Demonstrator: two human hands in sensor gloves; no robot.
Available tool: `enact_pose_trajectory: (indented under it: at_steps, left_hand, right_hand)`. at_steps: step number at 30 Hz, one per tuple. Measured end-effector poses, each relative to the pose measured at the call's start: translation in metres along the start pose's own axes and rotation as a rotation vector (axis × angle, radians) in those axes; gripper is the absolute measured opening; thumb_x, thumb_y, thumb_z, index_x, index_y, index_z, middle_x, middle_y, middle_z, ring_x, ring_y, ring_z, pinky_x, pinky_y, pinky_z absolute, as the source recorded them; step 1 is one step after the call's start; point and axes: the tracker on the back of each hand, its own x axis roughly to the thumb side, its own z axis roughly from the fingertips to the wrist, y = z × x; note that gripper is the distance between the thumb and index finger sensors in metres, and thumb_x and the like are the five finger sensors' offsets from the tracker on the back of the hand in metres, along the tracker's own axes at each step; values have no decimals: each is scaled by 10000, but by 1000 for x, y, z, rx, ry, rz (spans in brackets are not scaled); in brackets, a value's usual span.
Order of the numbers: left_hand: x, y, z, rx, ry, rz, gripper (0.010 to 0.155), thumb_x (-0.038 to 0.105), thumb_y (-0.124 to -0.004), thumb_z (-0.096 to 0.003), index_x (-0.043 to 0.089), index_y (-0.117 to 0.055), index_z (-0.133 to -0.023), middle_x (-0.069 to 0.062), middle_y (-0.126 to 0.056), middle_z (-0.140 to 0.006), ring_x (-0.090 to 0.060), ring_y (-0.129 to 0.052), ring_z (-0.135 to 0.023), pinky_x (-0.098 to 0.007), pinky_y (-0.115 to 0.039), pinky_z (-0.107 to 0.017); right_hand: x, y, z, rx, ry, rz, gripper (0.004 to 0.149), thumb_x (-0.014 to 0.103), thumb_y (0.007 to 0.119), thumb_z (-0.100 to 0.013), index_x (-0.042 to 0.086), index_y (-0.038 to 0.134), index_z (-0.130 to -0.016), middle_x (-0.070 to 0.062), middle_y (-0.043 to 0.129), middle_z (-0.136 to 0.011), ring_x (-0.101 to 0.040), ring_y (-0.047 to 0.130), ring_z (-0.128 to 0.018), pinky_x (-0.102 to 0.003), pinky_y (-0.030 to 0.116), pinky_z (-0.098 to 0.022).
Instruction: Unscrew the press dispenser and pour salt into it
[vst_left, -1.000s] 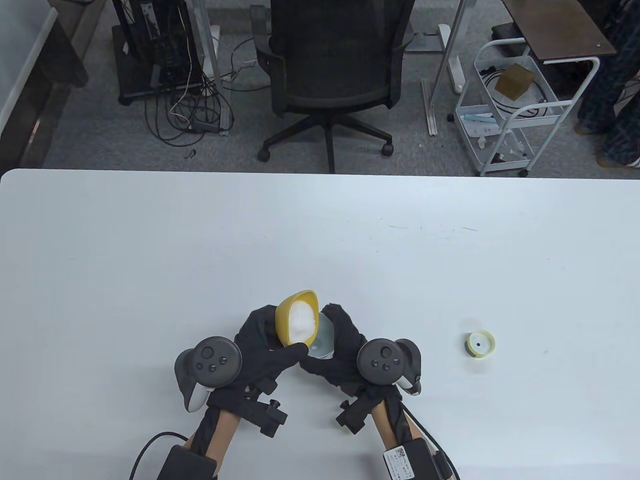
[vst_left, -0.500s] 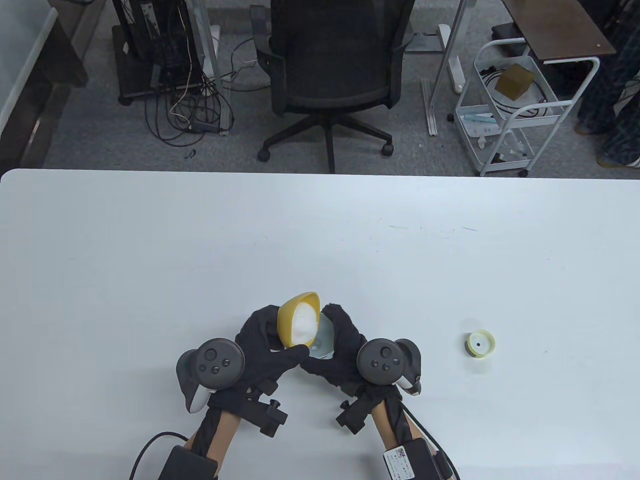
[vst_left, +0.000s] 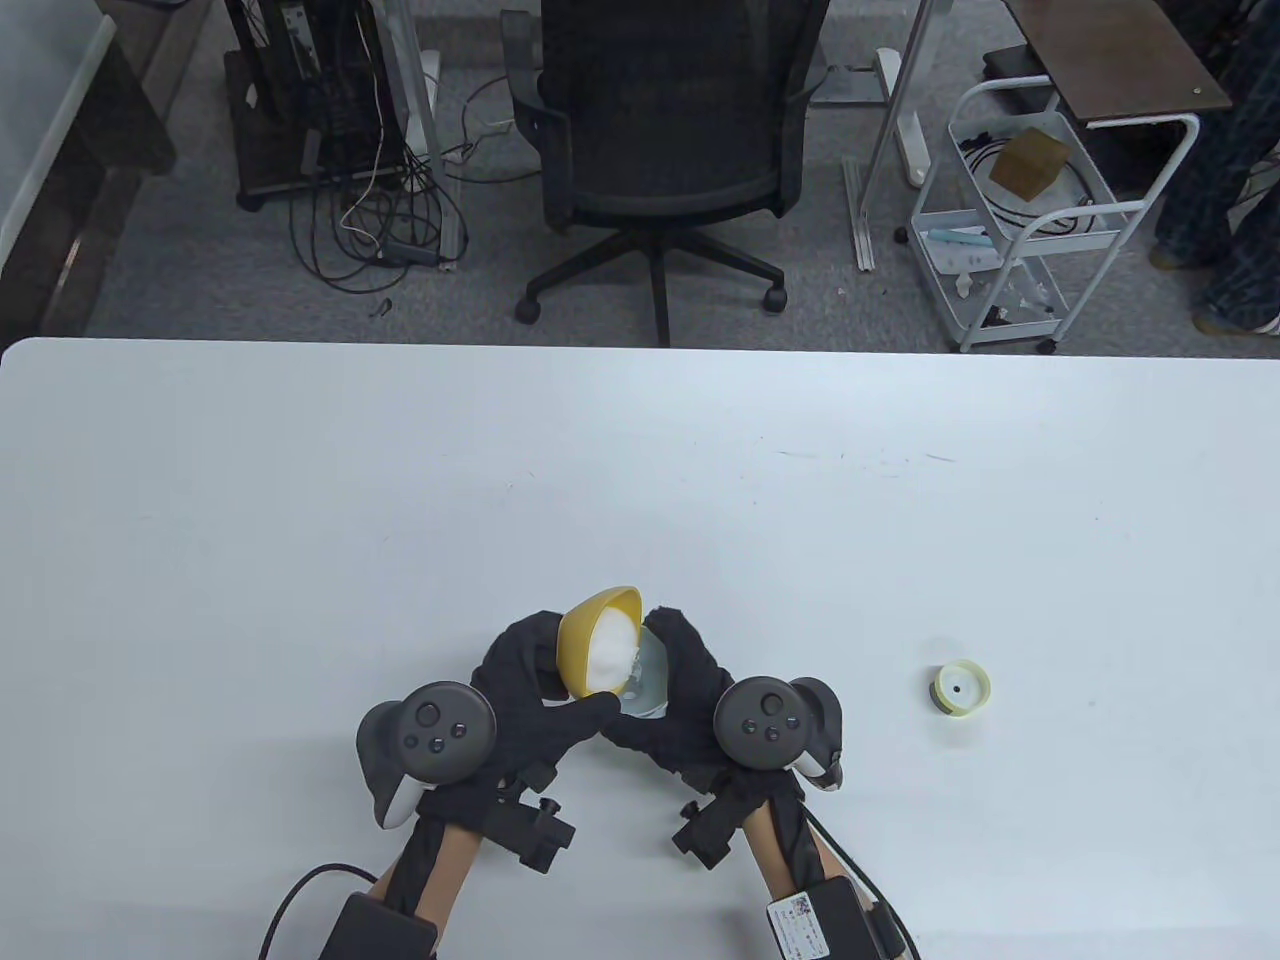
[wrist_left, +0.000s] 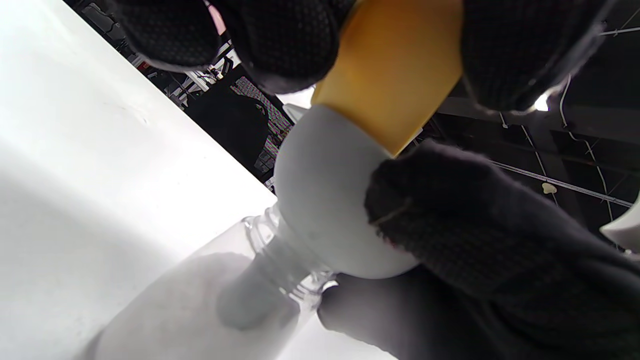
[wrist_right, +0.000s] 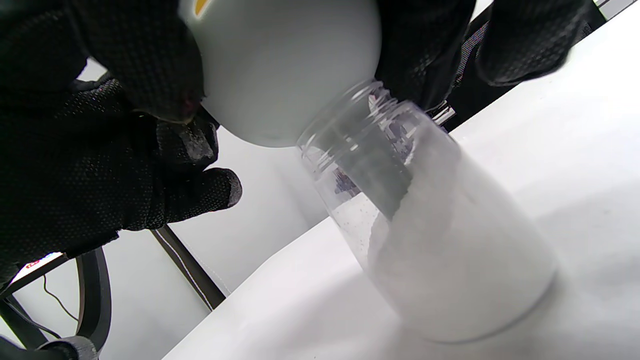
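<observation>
My left hand (vst_left: 540, 690) grips a yellow bowl (vst_left: 582, 635) of white salt (vst_left: 612, 655) and tips it to the right over a pale funnel (vst_left: 652, 678). The funnel (wrist_left: 320, 200) sits in the threaded neck of the clear dispenser bottle (wrist_right: 450, 250), which stands on the table and is largely filled with salt. My right hand (vst_left: 685, 700) holds the funnel (wrist_right: 285, 65) from the right, fingers wrapped around its bowl. The unscrewed yellow-rimmed dispenser cap (vst_left: 962, 688) lies on the table to the right, apart from both hands.
The white table (vst_left: 640, 480) stretches far beyond the hands. An office chair (vst_left: 665, 150) stands behind its far edge, and a white wire cart (vst_left: 1020, 220) at the back right.
My left hand has rolled a little to the right, tipping the yellow bowl further over the funnel. The right hand and the cap have not moved.
</observation>
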Motion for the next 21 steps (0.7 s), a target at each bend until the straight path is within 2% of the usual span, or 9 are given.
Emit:
enact_pose_trajectory:
  at_steps: [21]
  left_hand:
    - [4,-1,2,15,-16,-61,974,660,-886,-420,106,-498,-1122,-113,-727,-952,-173,-904,-697,-605,-741,-658]
  right_hand:
    - [0,0,0,1,0,0,1117,521,839,-515,-245,294,-1117,-450,562,-1065,-538,741,-915,-764,612,-607]
